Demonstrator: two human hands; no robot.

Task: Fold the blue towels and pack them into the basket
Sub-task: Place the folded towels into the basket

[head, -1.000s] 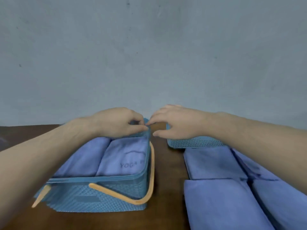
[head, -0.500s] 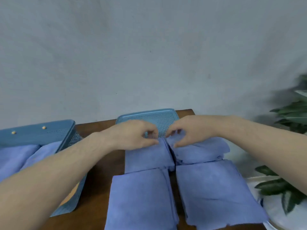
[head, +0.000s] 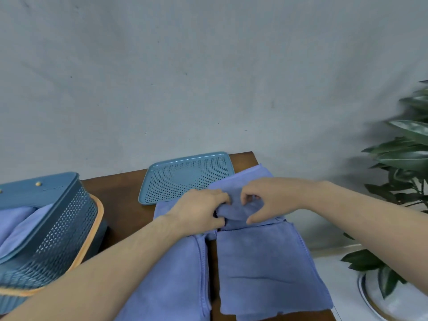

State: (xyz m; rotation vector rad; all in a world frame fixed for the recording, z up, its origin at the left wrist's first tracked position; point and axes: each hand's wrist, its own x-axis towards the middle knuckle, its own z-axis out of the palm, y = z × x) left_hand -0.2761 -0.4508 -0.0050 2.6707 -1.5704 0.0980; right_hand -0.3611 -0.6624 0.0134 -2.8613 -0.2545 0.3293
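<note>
Both hands meet over the far right blue towel [head: 240, 210], which is bunched and lifted off the wooden table [head: 125, 200] at its middle; the left hand [head: 199, 212] has its fingers curled into the cloth at the towel's left edge, and the right hand [head: 266, 200] pinches the same cloth between its curled fingers and thumb, so both hands have hold of this one towel; its far corner rises against the right edge of the perforated blue lid [head: 185, 177], which lies flat at the far side of the table; three more towels lie flat, a near left towel [head: 176, 279] and a near right towel [head: 266, 269] side by side with a narrow gap of table between them, and a far left towel [head: 162, 207] mostly hidden under the left hand; the blue basket [head: 58, 232] with its orange handle [head: 97, 218] stands at the left, well apart from the hands, and folded towels in the basket [head: 16, 225] show through its open top; a potted plant [head: 405, 158] stands off the table's right side.
</note>
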